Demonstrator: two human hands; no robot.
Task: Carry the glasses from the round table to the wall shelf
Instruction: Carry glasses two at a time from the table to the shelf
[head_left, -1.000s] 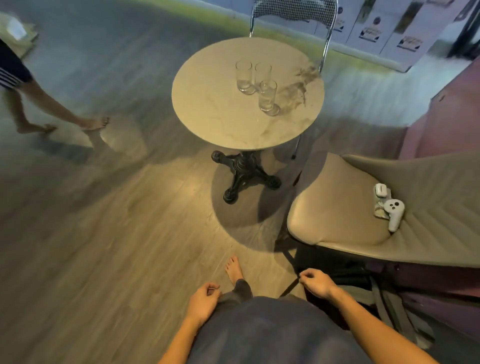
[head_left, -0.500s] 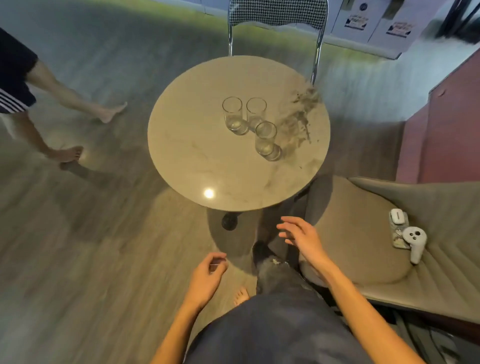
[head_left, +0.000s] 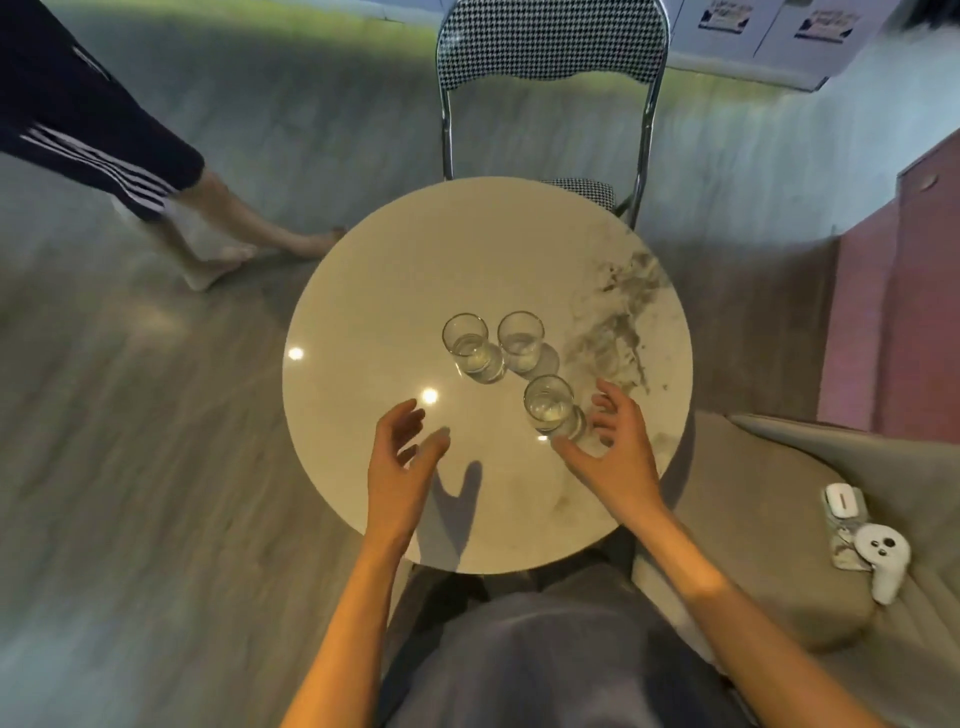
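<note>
Three clear drinking glasses stand upright on the round marble table: one at the left, one beside it, and a nearer one to the right. My right hand is open, fingers curved around the near glass's right side, thumb just below it, a small gap showing. My left hand hovers open over the table's near part, below and left of the left glass. The wall shelf is not in view.
A checkered folding chair stands behind the table. A beige padded seat at the right holds a white controller and a small white device. Another person's legs cross the floor at the left. A pink cabinet lies right.
I have walked up to the table, which now fills the view's centre. Both hands rose from my waist and reached over the tabletop, the right one arriving beside the nearest glass.
</note>
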